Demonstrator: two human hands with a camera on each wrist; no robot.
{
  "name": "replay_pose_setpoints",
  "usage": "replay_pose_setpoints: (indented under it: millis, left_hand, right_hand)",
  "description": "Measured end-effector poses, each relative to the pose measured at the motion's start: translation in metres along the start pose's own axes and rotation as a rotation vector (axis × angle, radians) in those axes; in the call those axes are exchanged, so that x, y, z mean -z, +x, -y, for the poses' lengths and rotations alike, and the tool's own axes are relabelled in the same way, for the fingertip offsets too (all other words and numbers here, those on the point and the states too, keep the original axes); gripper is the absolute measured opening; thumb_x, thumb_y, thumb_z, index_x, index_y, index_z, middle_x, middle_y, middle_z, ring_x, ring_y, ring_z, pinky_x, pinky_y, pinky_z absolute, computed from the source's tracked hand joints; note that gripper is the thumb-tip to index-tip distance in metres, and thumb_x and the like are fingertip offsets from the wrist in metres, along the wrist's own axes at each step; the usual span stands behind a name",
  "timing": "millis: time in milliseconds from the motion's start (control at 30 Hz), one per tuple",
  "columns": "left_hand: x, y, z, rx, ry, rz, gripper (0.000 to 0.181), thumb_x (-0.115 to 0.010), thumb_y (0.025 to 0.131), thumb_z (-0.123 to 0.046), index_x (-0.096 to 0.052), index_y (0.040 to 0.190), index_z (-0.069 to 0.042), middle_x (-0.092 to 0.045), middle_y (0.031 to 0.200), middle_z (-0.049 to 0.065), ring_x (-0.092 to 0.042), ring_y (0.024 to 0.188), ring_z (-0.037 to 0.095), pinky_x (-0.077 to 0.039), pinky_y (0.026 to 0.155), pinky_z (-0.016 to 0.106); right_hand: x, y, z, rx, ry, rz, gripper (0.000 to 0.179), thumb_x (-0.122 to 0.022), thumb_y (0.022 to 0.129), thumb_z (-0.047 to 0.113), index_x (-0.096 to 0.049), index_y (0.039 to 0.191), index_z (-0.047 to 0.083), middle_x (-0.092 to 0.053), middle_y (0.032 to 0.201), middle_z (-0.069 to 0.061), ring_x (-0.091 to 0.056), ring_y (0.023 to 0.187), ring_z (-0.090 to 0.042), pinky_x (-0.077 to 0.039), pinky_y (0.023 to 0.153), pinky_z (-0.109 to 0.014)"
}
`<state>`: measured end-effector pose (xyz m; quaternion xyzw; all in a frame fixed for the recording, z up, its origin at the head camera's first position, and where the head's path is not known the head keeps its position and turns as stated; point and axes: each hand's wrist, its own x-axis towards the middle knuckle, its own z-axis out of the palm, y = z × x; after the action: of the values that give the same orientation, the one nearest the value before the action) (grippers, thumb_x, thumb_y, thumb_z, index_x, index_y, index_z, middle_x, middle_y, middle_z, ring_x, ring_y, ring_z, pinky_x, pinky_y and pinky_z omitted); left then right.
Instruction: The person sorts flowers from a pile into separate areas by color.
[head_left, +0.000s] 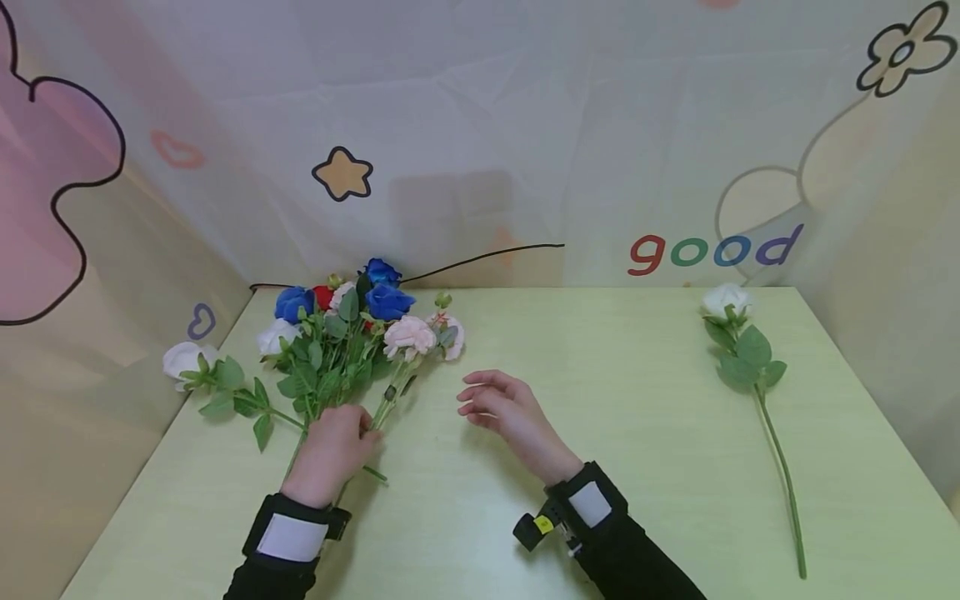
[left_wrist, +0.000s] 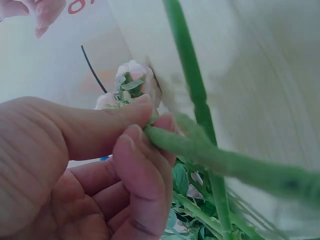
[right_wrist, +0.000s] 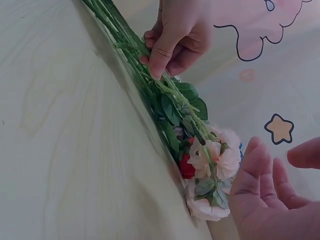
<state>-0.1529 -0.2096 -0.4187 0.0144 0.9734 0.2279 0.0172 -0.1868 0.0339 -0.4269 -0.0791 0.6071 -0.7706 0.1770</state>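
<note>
My left hand is over the stems of a loose bunch of artificial flowers on the left of the table. Its thumb and index finger pinch a green stem, seen close up in the left wrist view. The pink flowers lean to the right of the bunch, above that hand. Around them lie blue roses, a white rose and some red petals, with green leaves between. My right hand hovers to the right of the bunch, holding nothing, its fingers relaxed and apart from the thumb.
A single white rose with a long stem lies alone at the table's right. Another white rose sticks out past the table's left edge. A printed cloth hangs behind the pale table.
</note>
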Motion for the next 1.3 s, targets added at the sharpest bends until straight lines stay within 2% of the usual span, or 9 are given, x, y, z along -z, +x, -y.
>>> replay_pose_setpoints:
  millis: [300, 633, 767, 967, 1300]
  left_hand:
    - [-0.001, 0.001, -0.007, -0.083, -0.093, -0.029, 0.010, -0.069, 0.083, -0.011, -0.063, 0.079, -0.004, -0.056, 0.067, 0.003, -0.048, 0.057, 0.014, -0.042, 0.052, 0.029]
    - [-0.005, 0.004, -0.027, -0.070, -0.201, -0.043, 0.014, -0.069, 0.085, -0.015, -0.061, 0.076, -0.007, -0.053, 0.064, 0.000, -0.045, 0.055, 0.014, -0.037, 0.050, 0.028]
    - [-0.008, 0.007, -0.039, -0.086, -0.234, -0.059, 0.013, -0.069, 0.085, -0.015, -0.061, 0.077, -0.008, -0.055, 0.064, 0.000, -0.046, 0.054, 0.014, -0.037, 0.049, 0.028]
    - [-0.014, 0.015, -0.060, -0.112, -0.332, -0.058, 0.013, -0.067, 0.086, -0.015, -0.062, 0.078, -0.007, -0.059, 0.066, 0.000, -0.050, 0.056, 0.015, -0.040, 0.050, 0.029]
    - [-0.028, 0.032, -0.096, -0.157, -0.523, -0.008, 0.012, -0.065, 0.089, -0.017, -0.064, 0.088, -0.006, -0.064, 0.075, 0.004, -0.057, 0.061, 0.016, -0.043, 0.053, 0.030]
  right_hand:
    - [0.007, -0.001, 0.005, 0.025, 0.010, -0.014, 0.026, -0.049, 0.095, 0.006, -0.052, 0.120, -0.004, -0.057, 0.110, -0.025, -0.062, 0.091, -0.024, -0.050, 0.086, -0.034]
    - [0.016, 0.000, 0.009, 0.023, -0.003, -0.043, 0.027, -0.049, 0.096, 0.008, -0.052, 0.120, -0.003, -0.059, 0.109, -0.021, -0.062, 0.091, -0.023, -0.050, 0.087, -0.035]
    - [0.021, -0.001, 0.009, 0.025, -0.017, -0.045, 0.026, -0.049, 0.095, 0.007, -0.053, 0.118, -0.005, -0.058, 0.108, -0.022, -0.062, 0.090, -0.023, -0.050, 0.087, -0.034]
    - [0.035, -0.011, 0.014, 0.045, -0.061, -0.049, 0.026, -0.049, 0.096, 0.006, -0.052, 0.118, -0.005, -0.057, 0.109, -0.023, -0.062, 0.091, -0.024, -0.051, 0.085, -0.032]
    - [0.068, -0.031, 0.020, 0.032, -0.166, -0.038, 0.028, -0.050, 0.097, 0.011, -0.051, 0.119, -0.006, -0.053, 0.115, -0.030, -0.061, 0.093, -0.025, -0.051, 0.087, -0.034]
